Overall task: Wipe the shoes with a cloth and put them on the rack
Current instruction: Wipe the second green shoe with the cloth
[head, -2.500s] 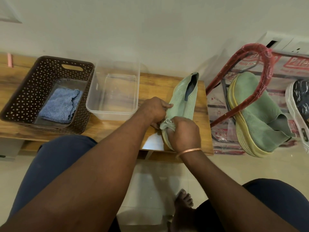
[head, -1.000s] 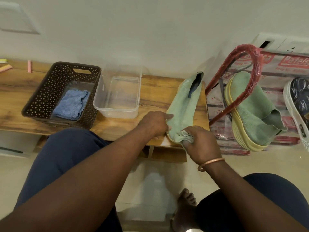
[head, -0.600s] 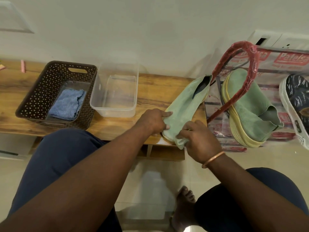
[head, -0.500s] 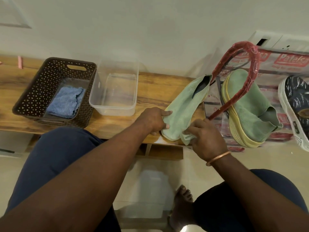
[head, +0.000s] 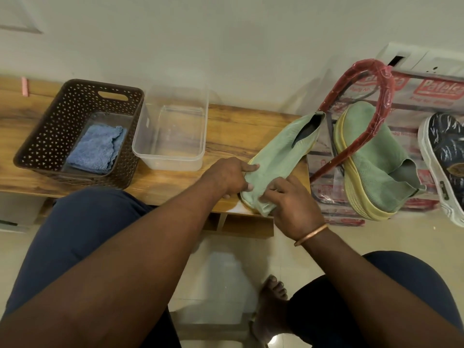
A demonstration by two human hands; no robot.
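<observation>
At the table (head: 226, 126) front-right corner, left hand (head: 226, 175) grip pinches the green shoe (head: 281, 151) toe; right hand (head: 291, 204) grip clutches the cloth (head: 263, 210) there; heel meets the edge, beside the rack (head: 361, 79).

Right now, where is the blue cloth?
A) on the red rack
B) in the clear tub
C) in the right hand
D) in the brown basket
D: the blue cloth lies folded inside the brown basket, left of the clear tub.
</observation>
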